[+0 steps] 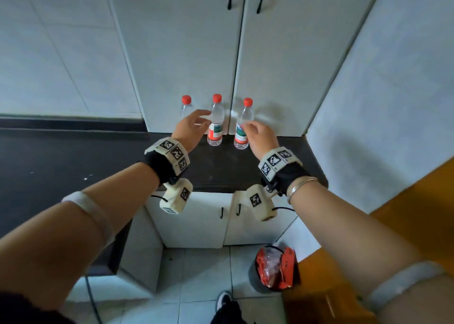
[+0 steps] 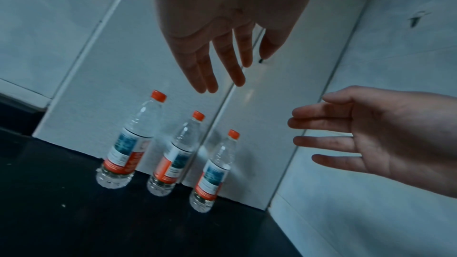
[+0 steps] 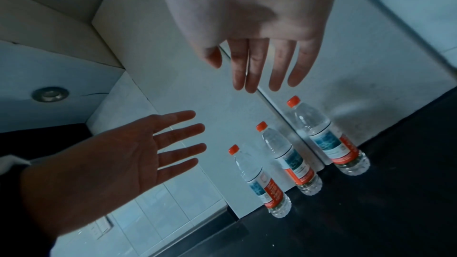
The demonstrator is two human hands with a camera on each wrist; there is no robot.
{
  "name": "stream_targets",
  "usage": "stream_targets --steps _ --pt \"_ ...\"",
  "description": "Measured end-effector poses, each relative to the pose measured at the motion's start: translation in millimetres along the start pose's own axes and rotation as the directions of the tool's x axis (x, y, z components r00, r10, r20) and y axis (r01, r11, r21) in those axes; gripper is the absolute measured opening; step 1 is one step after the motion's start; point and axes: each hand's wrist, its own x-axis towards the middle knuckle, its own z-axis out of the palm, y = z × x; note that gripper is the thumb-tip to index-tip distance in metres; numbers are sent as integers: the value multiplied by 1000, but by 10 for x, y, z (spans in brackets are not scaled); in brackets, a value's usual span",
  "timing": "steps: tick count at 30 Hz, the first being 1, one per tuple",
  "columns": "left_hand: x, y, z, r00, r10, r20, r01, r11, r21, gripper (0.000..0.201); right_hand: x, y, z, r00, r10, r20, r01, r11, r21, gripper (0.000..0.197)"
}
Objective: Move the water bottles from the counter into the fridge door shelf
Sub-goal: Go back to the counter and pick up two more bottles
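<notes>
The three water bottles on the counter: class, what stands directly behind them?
Behind the three water bottles stand two closed white cabinet doors, whose seam runs between the middle and right bottles. The doors cover whatever is inside. Both hands hover open in front of the bottles.

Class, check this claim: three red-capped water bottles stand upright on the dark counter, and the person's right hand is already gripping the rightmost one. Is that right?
Not quite. The right hand grips nothing: the left wrist view shows its fingers straight and apart from the rightmost bottle. The rest holds: three red-capped bottles stand upright on the dark counter, and the left hand is open too.
</notes>
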Motion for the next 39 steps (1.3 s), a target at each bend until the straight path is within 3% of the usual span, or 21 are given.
stream_targets --steps 12,19,24,28,31,35,39 --pt "1065 -534 -442 987 -96 -128 102 994 39 36 1341 -136 865 997 -54 62 54 999 2 32" --pt "1576 -842 -482 984 -93 -149 105 992 73 57 1884 -11 1106 1000 -4 -16 4 1000 7 42" --pt "1857 -1077 -452 987 -137 -89 142 989 52 79 2119 116 1313 990 39 -133 -43 999 -27 55" --pt "2012 -1224 -403 986 -165 -4 165 986 9 87 2240 209 1463 982 116 -147 -119 993 -17 68" --pt "2087 -1316 -334 986 -155 63 153 987 46 83 2294 293 1538 975 165 -150 -172 984 -37 64" --pt "2175 -1433 -201 978 -170 116 167 985 36 64 2356 368 1625 967 222 -127 -236 966 -103 61" --pt "2236 -1529 -67 977 -169 132 159 984 81 68 2414 441 1661 962 262 -82 -268 961 -73 73"
